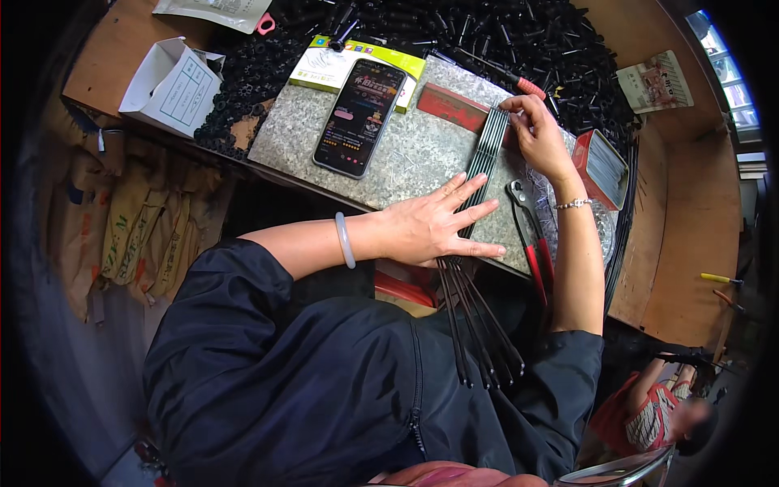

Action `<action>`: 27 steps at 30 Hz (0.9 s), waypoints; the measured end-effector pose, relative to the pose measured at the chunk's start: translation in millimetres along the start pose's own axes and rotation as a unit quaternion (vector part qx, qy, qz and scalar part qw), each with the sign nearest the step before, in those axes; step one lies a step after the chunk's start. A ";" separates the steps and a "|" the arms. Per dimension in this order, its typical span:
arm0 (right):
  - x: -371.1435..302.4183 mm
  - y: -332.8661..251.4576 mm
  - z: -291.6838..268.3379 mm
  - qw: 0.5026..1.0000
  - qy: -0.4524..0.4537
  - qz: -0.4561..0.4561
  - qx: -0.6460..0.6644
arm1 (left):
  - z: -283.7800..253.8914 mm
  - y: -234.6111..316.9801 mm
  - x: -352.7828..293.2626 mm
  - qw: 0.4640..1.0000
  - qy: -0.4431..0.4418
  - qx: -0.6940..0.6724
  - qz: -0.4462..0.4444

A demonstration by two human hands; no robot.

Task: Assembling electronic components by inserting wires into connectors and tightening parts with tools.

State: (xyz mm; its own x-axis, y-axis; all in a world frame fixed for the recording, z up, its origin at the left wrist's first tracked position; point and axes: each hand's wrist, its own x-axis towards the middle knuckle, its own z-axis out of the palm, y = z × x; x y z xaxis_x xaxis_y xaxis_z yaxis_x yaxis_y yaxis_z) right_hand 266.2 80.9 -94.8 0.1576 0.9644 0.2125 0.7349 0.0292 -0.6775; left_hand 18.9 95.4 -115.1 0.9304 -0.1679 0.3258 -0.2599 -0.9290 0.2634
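A flat row of thin black metal rods, like umbrella ribs (489,150), lies across a speckled stone slab (280,134), with the loose lower ends hanging over its front edge toward my lap. My left hand (434,221) rests flat over the middle of the row, fingers spread. At the far ends, my right hand (537,138) is closed in a pinch; whatever sits between its fingertips is too small to make out. Under those ends is a worn red bar (451,108). Red-handled pliers (531,235) lie right of the rods, jaws pointing away.
Left on the slab, a phone (359,119) leans on a green-white box (312,65). A red tin of thin pins (602,170) stands at right. Behind is a heap of black parts (422,24) with a red-handled screwdriver (529,85). Another person (649,414) is at lower right.
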 end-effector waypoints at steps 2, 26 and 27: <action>0.2 -4.0 0.0 1.000 -0.003 0.023 -0.016 | 0.5 0.2 -0.2 1.000 0.000 0.005 0.000; -85.2 37.2 -119.3 0.918 0.180 0.091 -0.342 | -3.8 1.9 -0.2 0.999 -0.031 0.008 -0.006; -80.8 31.2 -116.0 0.907 0.240 0.084 -0.336 | -4.7 2.8 -0.5 1.000 -0.019 0.003 -0.006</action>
State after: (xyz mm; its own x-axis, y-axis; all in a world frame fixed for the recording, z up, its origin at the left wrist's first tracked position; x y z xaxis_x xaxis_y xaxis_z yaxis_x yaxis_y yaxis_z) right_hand 352.9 -26.6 -51.4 0.4541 0.7106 0.5374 0.8850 -0.4293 -0.1802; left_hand 16.5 94.4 -110.3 0.9427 -0.1690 0.2877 -0.2471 -0.9329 0.2620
